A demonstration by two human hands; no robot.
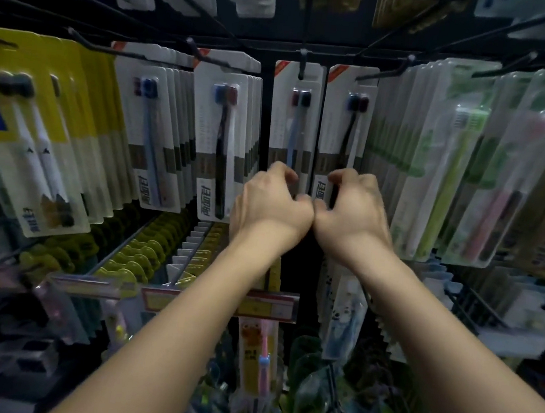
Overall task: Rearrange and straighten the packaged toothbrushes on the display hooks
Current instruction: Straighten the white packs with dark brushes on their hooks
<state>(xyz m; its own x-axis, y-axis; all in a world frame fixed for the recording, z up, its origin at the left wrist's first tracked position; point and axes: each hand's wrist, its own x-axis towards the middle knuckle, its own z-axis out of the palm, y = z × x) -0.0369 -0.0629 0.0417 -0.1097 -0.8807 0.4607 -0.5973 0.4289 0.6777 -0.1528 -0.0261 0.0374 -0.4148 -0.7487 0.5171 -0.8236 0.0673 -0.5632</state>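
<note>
White card-backed blister packs of toothbrushes hang in rows from black wire display hooks (301, 63), and 2 of them sit at the centre: the left white pack with a pale blue brush (293, 125) and the right white pack with a black-and-white brush (346, 130). Both hang with their long axes vertical, directly ahead of and above the wrists. The left hand (274, 195) has its fingers curled round the lower edge of the left pack; the right hand (351, 200) curls likewise on the lower edge of the right pack. The 2 hands touch at the knuckles. Each hand is nearest its own pack, so the likely next move is squaring both bottoms together. Yellow packs (39, 124) and green packs (441, 162) flank them.
</note>
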